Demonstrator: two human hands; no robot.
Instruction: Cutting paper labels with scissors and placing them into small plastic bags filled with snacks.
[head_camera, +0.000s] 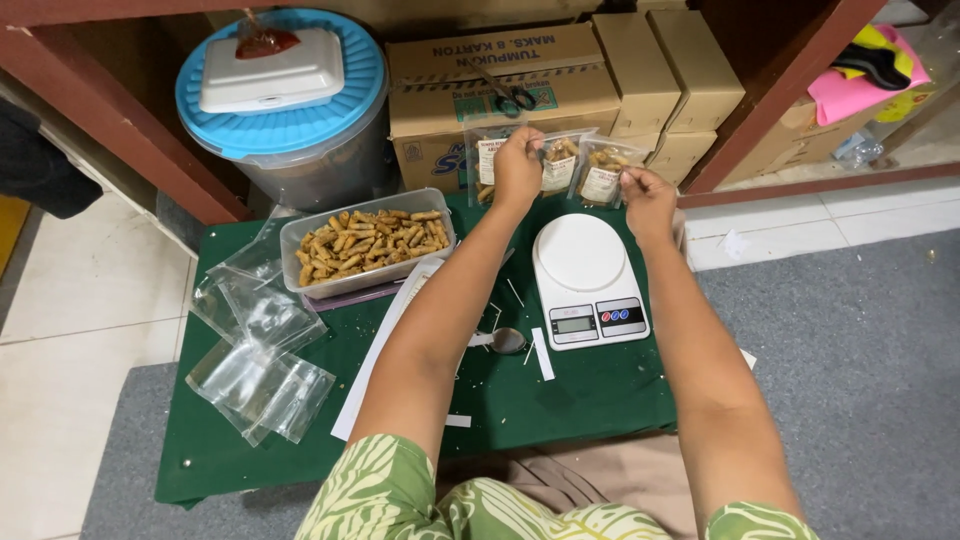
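Note:
Both arms reach forward over a low green table (560, 400). My left hand (517, 168) pinches the top of a clear snack pouch (557, 165) standing at the table's far edge. My right hand (648, 201) grips the top of a second filled pouch (604, 172) beside it. A third pouch (486, 160) leans left of them. Just below my hands sits a white digital kitchen scale (586, 280) with nothing on its round plate. A clear tub of fried snack sticks (366, 243) lies to the left.
Empty clear zip bags (258, 350) spill over the table's left side. A spoon (500, 341) and paper strips lie by the scale. Cardboard boxes (500, 95) with scissors (512, 95) on top, and a blue-lidded bucket (290, 120), stand behind. Grey carpet lies to the right.

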